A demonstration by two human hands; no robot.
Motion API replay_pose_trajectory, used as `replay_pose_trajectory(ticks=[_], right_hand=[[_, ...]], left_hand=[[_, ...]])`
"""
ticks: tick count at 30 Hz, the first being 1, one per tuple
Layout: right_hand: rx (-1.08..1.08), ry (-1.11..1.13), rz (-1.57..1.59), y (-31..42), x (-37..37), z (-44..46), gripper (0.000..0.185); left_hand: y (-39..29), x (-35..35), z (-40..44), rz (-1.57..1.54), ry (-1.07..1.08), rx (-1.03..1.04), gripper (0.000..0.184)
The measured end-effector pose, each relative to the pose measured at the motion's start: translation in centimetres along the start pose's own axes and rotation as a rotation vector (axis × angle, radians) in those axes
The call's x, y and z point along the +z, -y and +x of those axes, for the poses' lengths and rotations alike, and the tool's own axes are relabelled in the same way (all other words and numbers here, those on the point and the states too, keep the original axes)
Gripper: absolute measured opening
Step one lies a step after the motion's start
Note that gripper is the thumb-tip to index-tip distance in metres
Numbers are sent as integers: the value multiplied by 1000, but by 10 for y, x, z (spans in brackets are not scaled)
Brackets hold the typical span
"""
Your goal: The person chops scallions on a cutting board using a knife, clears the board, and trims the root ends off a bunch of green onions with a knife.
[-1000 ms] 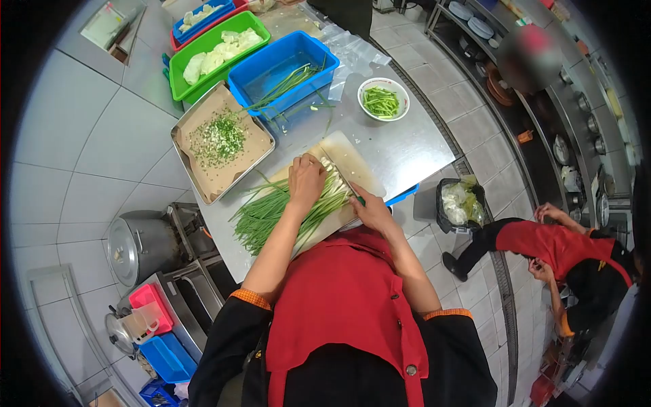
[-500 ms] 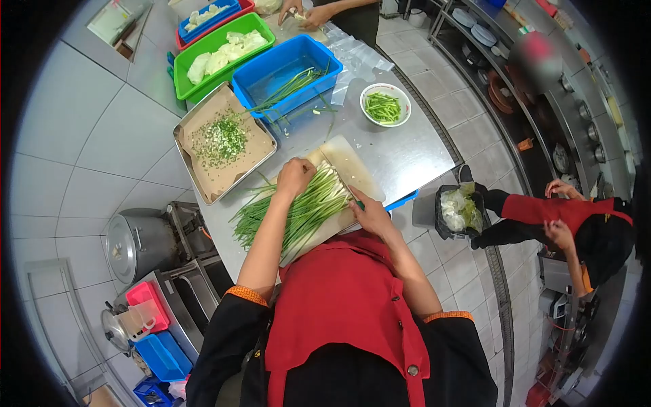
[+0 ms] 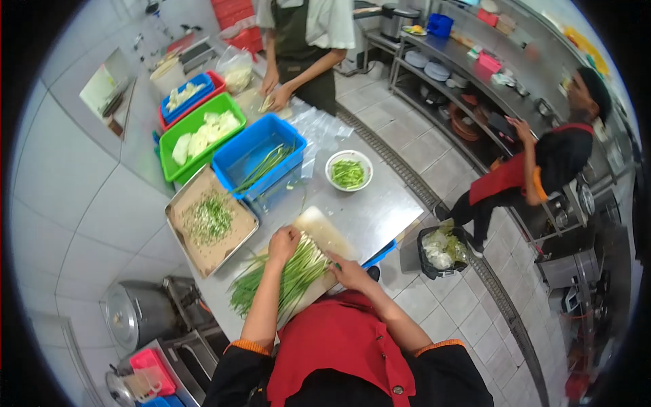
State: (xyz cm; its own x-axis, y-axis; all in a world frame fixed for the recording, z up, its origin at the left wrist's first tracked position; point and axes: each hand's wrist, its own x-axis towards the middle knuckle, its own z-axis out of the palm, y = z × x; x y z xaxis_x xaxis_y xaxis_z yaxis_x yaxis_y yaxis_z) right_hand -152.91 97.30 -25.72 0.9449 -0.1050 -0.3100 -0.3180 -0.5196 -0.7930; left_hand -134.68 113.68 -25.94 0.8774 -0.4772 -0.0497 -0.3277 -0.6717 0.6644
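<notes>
A large bunch of green onions (image 3: 288, 275) lies across a pale cutting board (image 3: 324, 230), white ends toward the board's far part. My left hand (image 3: 283, 244) is closed at the upper left edge of the bunch; what its fingers pinch is too small to make out. On the right, my right hand (image 3: 347, 271) is wrapped round the green handle of a knife, whose blade lies by the white ends. Left of the board, a paper-lined metal tray (image 3: 246, 233) holds chopped green onion. Beyond is a white bowl (image 3: 349, 171) of cut green stalks.
A blue bin (image 3: 259, 154) with some stalks and a green bin (image 3: 203, 132) of pale vegetables stand farther back. A co-worker's hands (image 3: 277, 96) are at the table's far end. Another person (image 3: 519, 169) stands right, beyond a waste bin (image 3: 442, 251).
The view has tilted up, so the table sits lower and more of both co-workers shows. The person at right has turned and moved toward the shelves. My hands remain at the bunch.
</notes>
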Motion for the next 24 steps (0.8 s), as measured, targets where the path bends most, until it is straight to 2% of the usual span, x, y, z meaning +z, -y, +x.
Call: replay_pose_trajectory(ticks=[1, 3, 5, 6, 8, 9, 11, 12, 13, 14, 16, 17, 18, 20, 23, 24], right_hand=[[60, 38, 6, 12, -6, -4, 51], [-81, -75, 12, -9, 11, 2, 50], [-12, 7, 4, 0, 3, 0, 51], [0, -40, 8, -5, 6, 4, 51], [-156, -74, -3, -19, 16, 11, 53], [-147, -93, 0, -22, 16, 12, 53], [-112, -5, 18, -11, 7, 9, 53], [-109, -5, 18, -4, -1, 8, 53], [0, 17, 59, 12, -10, 0, 53], [107, 47, 94, 21, -14, -4, 53], [-29, -63, 46, 1, 3, 5, 54], [-216, -137, -32, -28, 24, 19, 59], [-177, -94, -80, -8, 11, 8, 64], [-107, -4, -86, 6, 0, 1, 63], [-72, -182, -27, 15, -4, -1, 52], [-75, -146, -18, 10, 2, -3, 52]], left_hand=[[2, -1, -5, 11, -31, 11, 17], [9, 0, -9, -9, -86, 54, 17], [19, 2, -16, -43, -105, 84, 19], [19, 0, -20, -49, -107, 87, 20], [10, -9, -30, -116, 28, 18, 30], [7, -9, -35, -116, 41, 35, 30], [-9, -12, -48, 122, 16, 132, 46], [-22, -16, -55, 135, 141, 26, 65], [-25, -13, -63, 140, 153, 13, 65], [-25, -8, -71, 191, 100, 90, 75], [-20, 5, -83, 344, 13, 193, 95], [-15, 11, -87, 452, -8, 210, 104], [-23, 11, -92, 464, -1, 188, 109], [-17, 17, -94, 451, -3, 193, 105], [-24, 15, -94, 488, 4, 164, 105], [-28, 13, -94, 473, 2, 161, 104]])
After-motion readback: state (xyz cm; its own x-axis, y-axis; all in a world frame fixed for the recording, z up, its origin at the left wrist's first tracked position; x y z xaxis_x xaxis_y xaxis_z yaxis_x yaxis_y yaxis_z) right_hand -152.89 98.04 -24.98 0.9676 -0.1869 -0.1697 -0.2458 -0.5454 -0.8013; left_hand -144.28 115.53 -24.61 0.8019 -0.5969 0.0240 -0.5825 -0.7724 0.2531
